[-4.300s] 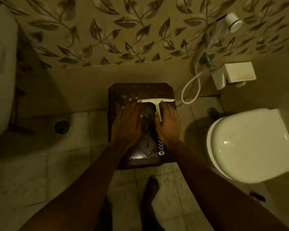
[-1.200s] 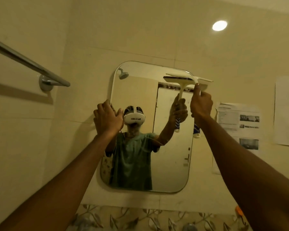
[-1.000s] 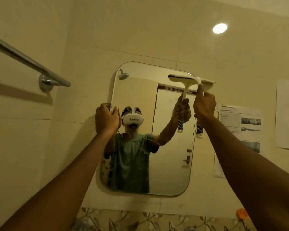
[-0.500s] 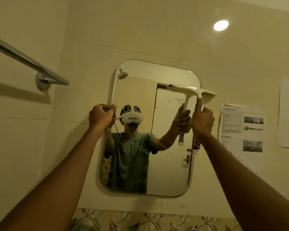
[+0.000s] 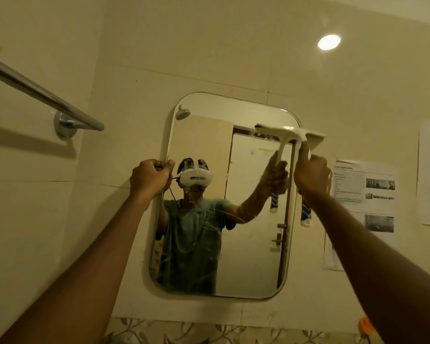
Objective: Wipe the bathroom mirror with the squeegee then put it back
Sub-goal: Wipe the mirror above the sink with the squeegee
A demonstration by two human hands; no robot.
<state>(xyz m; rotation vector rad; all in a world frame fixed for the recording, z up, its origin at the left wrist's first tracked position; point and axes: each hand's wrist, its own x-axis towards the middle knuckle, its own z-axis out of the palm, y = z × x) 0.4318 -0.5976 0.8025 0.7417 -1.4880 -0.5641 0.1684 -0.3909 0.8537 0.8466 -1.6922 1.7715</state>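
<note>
A: Beige tiled wall (image 5: pixel 233 58), towel bar (image 5: pixel 42 95) cut off at left. Left hand (image 5: pixel 150 176) is fisted around the mirror (image 5: pixel 246 256) edge.

B: Right hand (image 5: pixel 310 173) wraps the squeegee (image 5: pixel 305 137) handle, hiding its middle; blade sits near the mirror's top-right corner.

The squeegee (image 5: pixel 308 137), which lay on a dark stool a few seconds ago, has been lifted to the mirror (image 5: pixel 233 256) by the right hand (image 5: pixel 310 173) and drawn a little down its upper right corner. The left hand (image 5: pixel 150 176), earlier open-fingered at the mirror's left edge, has curled into a fist there.
</note>
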